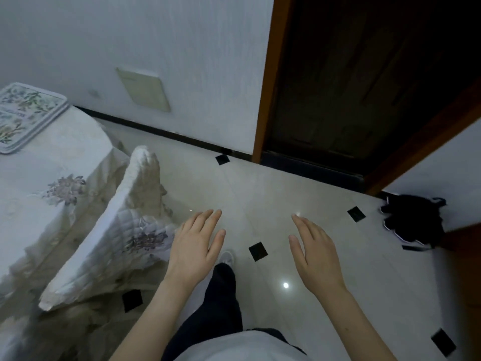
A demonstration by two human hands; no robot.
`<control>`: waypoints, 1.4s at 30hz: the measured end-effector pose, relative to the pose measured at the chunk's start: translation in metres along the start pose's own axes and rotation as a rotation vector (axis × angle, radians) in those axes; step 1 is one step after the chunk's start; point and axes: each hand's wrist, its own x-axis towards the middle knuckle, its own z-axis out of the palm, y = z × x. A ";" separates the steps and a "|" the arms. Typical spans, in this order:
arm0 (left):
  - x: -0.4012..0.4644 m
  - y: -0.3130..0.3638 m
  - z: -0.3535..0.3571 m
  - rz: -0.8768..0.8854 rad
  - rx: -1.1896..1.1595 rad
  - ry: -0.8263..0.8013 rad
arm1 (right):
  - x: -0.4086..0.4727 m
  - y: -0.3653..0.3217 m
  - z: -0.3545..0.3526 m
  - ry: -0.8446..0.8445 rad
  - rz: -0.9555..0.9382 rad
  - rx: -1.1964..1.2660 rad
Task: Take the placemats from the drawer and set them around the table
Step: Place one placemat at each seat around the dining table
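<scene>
Left hand point(195, 241): held out flat over the floor, fingers straight and together, holding nothing.
Right hand point(316, 250): out flat beside the left, apart from it, fingers straight, empty.
Placemats point(24, 118): a floral stack lying on the table point(52, 168), well off to the left of both hands and farther away.
Chair point(114, 230): cloth-covered, just left of the left hand.
Bag point(413, 220): black, on the floor beyond the right hand.

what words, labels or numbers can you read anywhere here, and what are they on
None can be read.
Floral placemats on the table: a small band of lettering, too blurred to read.
Wall panel: faint marks near its top, too blurred to read.
</scene>
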 end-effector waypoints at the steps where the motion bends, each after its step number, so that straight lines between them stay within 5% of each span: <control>1: 0.015 -0.007 0.002 -0.004 0.006 -0.002 | 0.019 -0.001 0.004 -0.005 -0.007 -0.004; 18: 0.300 -0.097 -0.059 -0.085 0.124 0.113 | 0.346 -0.051 -0.003 -0.022 -0.150 -0.053; 28: 0.433 -0.113 -0.025 -0.374 0.126 0.139 | 0.570 -0.040 0.009 -0.237 -0.392 -0.082; 42: 0.527 -0.162 -0.059 -0.827 0.082 0.364 | 0.777 -0.145 0.055 -0.478 -0.829 -0.081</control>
